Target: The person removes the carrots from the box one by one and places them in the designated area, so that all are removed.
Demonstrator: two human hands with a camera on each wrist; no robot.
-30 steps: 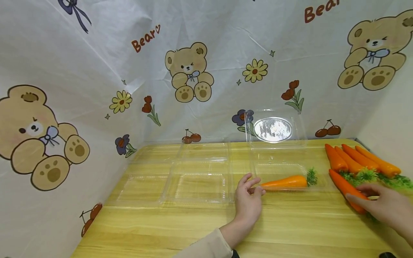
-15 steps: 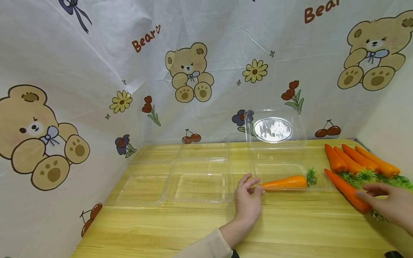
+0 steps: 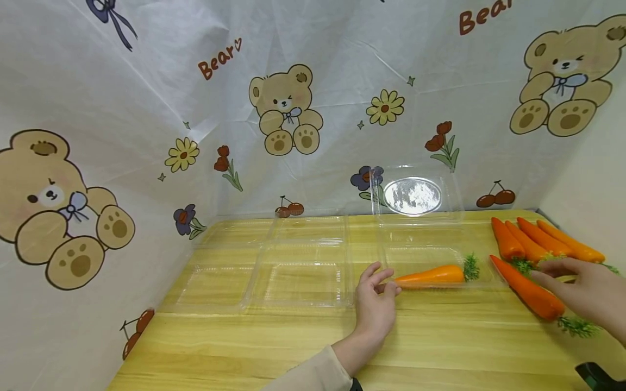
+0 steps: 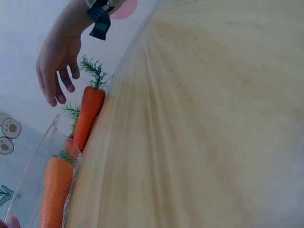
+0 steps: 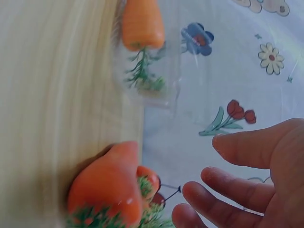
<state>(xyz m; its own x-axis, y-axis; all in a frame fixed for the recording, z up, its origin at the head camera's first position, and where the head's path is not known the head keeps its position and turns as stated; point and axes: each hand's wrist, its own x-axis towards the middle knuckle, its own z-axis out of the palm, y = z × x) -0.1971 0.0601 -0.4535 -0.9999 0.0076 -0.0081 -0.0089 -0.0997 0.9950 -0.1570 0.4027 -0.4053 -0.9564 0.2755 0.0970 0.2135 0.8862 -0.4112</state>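
My left hand [image 3: 376,304] pinches the left front edge of a clear plastic clamshell container [image 3: 424,254], whose lid stands raised against the backdrop. An orange toy carrot [image 3: 432,275] with a green top lies along the container's front side. At the right, my right hand [image 3: 584,293] hovers, thumb and fingers apart, just behind a loose red-orange carrot [image 3: 530,290] on the table. In the right wrist view nothing is between the fingers [image 5: 242,190], and the loose carrot [image 5: 107,190] lies beside them. Several more carrots [image 3: 545,241] lie in a row behind, their green tops partly hidden by that hand.
Two more clear containers stand open to the left, one in the middle [image 3: 304,282] and one farther left [image 3: 215,285]. A bear-print cloth [image 3: 342,125] rises behind the wooden table [image 3: 274,347]. A black object [image 3: 596,376] shows at the lower right corner.
My right hand has let go of the loose carrot and risen slightly toward the row behind. The carrot has shifted a little to the left. My left hand stays put.
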